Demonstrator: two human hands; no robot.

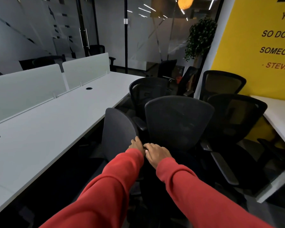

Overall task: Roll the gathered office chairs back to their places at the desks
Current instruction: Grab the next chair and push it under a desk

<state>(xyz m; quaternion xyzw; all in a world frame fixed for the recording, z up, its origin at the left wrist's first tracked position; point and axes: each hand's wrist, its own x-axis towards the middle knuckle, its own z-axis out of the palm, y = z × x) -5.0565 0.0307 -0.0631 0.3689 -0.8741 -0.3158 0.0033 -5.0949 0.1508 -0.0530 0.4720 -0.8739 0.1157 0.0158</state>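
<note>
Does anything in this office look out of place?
Yes. Several black chairs are bunched in the aisle between the long white desk and the desk by the yellow wall, their backs turned different ways. The left hand grips the back edge of the nearest chair.

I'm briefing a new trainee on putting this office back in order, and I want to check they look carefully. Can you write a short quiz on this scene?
1. True or false: the left hand rests on the long white desk.
2. What does the left hand hold? A) a keyboard B) the backrest edge of the nearest chair C) a mug
3. Fill in: the lettered wall behind the gathered chairs is coloured ____.

Key: 1 false; 2 B; 3 yellow.
</note>
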